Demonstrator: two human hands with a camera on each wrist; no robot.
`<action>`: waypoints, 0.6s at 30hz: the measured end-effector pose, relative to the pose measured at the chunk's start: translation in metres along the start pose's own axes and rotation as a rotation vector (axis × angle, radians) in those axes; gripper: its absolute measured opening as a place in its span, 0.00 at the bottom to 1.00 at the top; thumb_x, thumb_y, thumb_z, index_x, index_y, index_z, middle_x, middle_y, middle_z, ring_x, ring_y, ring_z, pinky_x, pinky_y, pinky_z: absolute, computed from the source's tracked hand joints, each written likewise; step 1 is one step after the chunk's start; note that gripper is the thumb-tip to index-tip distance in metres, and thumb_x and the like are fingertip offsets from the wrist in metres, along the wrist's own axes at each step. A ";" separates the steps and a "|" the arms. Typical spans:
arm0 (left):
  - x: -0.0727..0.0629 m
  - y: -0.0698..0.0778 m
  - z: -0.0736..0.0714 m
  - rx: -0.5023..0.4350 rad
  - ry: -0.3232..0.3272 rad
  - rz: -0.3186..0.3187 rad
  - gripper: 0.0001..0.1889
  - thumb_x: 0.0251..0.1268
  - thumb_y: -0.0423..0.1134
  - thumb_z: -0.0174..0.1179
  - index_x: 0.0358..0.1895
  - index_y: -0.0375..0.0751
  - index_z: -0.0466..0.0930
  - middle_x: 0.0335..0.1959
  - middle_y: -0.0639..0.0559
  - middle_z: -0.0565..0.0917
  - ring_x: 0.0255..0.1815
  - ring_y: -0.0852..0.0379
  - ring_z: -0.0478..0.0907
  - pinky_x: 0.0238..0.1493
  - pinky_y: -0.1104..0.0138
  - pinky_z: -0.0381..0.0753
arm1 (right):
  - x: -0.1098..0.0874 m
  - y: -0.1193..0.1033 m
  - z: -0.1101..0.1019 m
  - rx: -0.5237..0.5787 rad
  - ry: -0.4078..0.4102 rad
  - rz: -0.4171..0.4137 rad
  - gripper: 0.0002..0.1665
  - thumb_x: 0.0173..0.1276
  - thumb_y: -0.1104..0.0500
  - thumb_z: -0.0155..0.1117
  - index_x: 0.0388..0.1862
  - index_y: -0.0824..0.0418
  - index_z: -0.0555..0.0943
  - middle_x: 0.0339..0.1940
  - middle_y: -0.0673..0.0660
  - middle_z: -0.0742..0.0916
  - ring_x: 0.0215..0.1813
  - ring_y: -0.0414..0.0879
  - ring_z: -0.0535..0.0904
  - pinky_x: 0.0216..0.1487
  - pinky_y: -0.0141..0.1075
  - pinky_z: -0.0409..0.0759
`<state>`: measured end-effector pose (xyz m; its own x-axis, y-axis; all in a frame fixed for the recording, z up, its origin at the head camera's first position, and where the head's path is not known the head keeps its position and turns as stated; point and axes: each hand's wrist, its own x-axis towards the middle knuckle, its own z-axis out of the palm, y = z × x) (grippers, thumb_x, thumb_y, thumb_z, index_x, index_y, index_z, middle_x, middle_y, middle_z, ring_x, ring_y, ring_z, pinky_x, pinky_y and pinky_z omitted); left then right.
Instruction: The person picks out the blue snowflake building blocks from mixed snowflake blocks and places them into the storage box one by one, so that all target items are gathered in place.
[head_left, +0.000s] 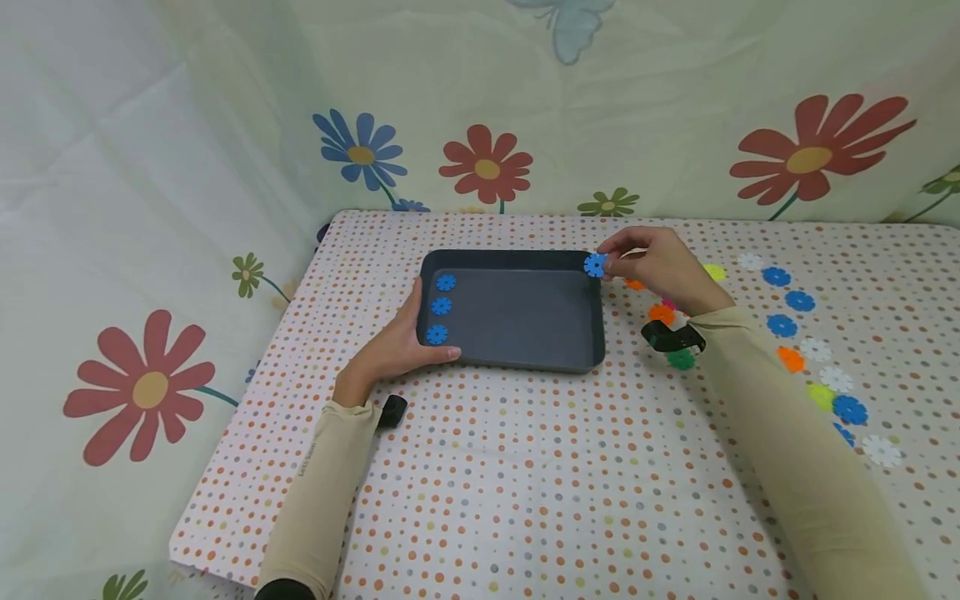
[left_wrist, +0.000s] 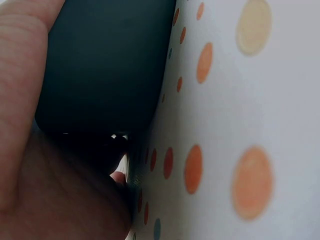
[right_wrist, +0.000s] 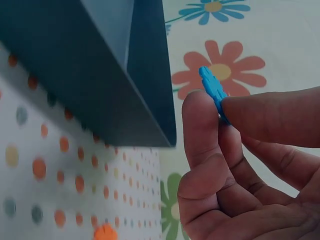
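Note:
A dark grey rectangular tray [head_left: 517, 321] lies on the dotted table. My left hand [head_left: 393, 346] grips its left front corner, thumb along the front rim and fingers at the left side; the left wrist view shows the tray's wall [left_wrist: 107, 70] beside the thumb. Inside, along the left end, three blue notched plastic discs [head_left: 441, 306] form a column. Between thumb and fingertips, my right hand [head_left: 660, 262] pinches another blue notched disc [head_left: 595, 265] above the tray's far right corner. In the right wrist view this disc [right_wrist: 213, 92] is seen nearly edge-on, apart from the tray.
Right of the tray lie scattered discs, among them orange [head_left: 662, 314], green [head_left: 681, 359], white [head_left: 881, 451] and blue ones [head_left: 782, 325]. Some are partly hidden by the right arm. A flower-printed curtain [head_left: 660, 108] hangs behind the table [head_left: 495, 475].

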<state>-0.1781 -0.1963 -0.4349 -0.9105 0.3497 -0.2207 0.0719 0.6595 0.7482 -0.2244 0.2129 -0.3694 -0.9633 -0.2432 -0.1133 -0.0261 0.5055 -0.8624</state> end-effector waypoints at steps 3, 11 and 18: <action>0.001 0.001 0.001 -0.005 0.000 0.008 0.75 0.56 0.70 0.74 0.87 0.58 0.18 0.88 0.55 0.26 0.88 0.50 0.30 0.83 0.42 0.47 | 0.003 -0.004 0.006 0.010 -0.003 -0.005 0.17 0.81 0.59 0.65 0.63 0.66 0.83 0.48 0.60 0.84 0.49 0.47 0.87 0.54 0.45 0.80; 0.001 0.003 0.001 -0.025 -0.002 0.016 0.76 0.55 0.71 0.74 0.87 0.58 0.18 0.88 0.55 0.26 0.88 0.51 0.30 0.83 0.42 0.47 | 0.016 -0.014 0.025 0.054 -0.012 -0.039 0.15 0.80 0.63 0.64 0.60 0.69 0.83 0.45 0.61 0.85 0.47 0.49 0.88 0.55 0.45 0.81; 0.000 0.002 0.001 -0.022 0.000 0.018 0.77 0.53 0.75 0.73 0.87 0.58 0.18 0.89 0.54 0.27 0.88 0.50 0.30 0.82 0.41 0.47 | 0.026 -0.023 0.044 0.085 -0.020 -0.066 0.13 0.78 0.66 0.64 0.57 0.71 0.84 0.41 0.61 0.85 0.49 0.60 0.86 0.46 0.39 0.80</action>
<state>-0.1776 -0.1942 -0.4344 -0.9092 0.3611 -0.2073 0.0790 0.6384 0.7656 -0.2374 0.1585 -0.3742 -0.9547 -0.2905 -0.0640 -0.0657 0.4158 -0.9071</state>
